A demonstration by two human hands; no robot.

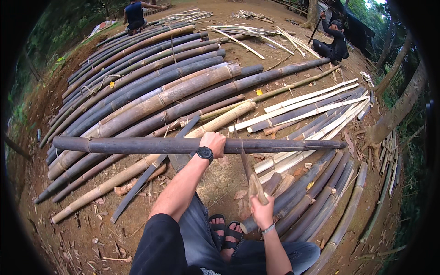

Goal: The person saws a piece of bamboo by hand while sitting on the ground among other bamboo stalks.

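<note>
Bare reddish-brown earth (64, 229) strewn with dry leaves makes up an outdoor yard edged by trees and green undergrowth. Across the ground, from upper left toward the centre, lies a broad row of long dark and tan bamboo poles (151, 91), packed side by side. To the right of them rests a spread of pale split bamboo slats (311, 107), and nearer the lower right a fan of shorter dark bamboo pieces (316, 197) lies close together. At the far edge of the yard two other people work: a crouching person in a dark blue top (134, 14) at the upper left and a seated person in black clothes (333, 42) at the upper right.

A long dark bamboo pole (137, 145) is held level across the view, above the stacked poles, reaching from far left to far right. The left hand (212, 143), wearing a black wristwatch (205, 153), has its fingers wrapped tight around this pole near its middle. The right hand (261, 211), with a thin bracelet at the wrist, has its fingers closed around the wooden handle of a long-bladed knife (250, 174), whose blade rises toward the underside of the pole just right of the left hand. Below, between the arms, the person's feet in black sandals (224, 231) stand on the earth.
</note>
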